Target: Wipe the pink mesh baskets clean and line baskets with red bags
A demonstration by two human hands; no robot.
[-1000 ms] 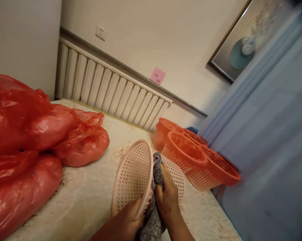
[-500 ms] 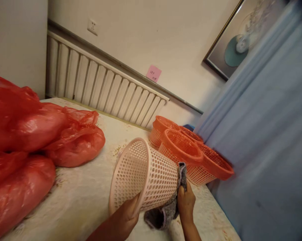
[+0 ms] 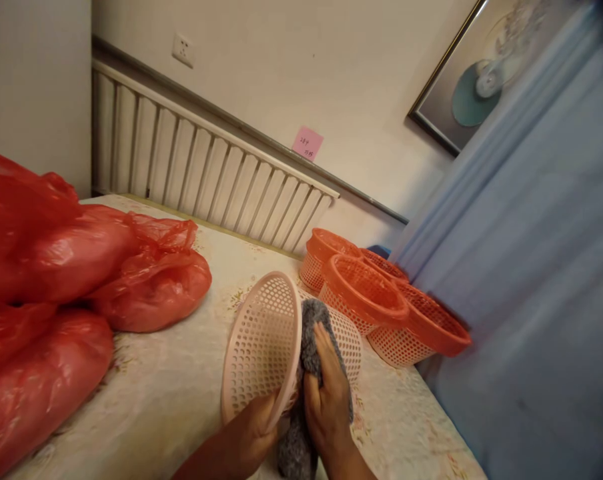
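A pale pink perforated plastic basket (image 3: 261,347) lies on its side above the bed, its open mouth turned to the left. My left hand (image 3: 254,437) grips the basket's lower rim. My right hand (image 3: 326,400) presses a grey fuzzy cloth (image 3: 301,437) against the basket's outer wall, just behind the rim. The fingers lie flat over the cloth and hold it there. The cloth's lower end hangs down between my two wrists.
Several orange-rimmed baskets (image 3: 376,300) stand clustered at the bed's far right corner. Big red plastic bags (image 3: 81,267) fill the left side. A floral bedspread (image 3: 166,393) covers the bed. A slatted white headboard (image 3: 206,173) runs behind, and a blue curtain (image 3: 541,280) hangs on the right.
My right hand has drawn the grey cloth back from the basket's bottom end to the wall near its rim. The left hand keeps its grip on the rim.
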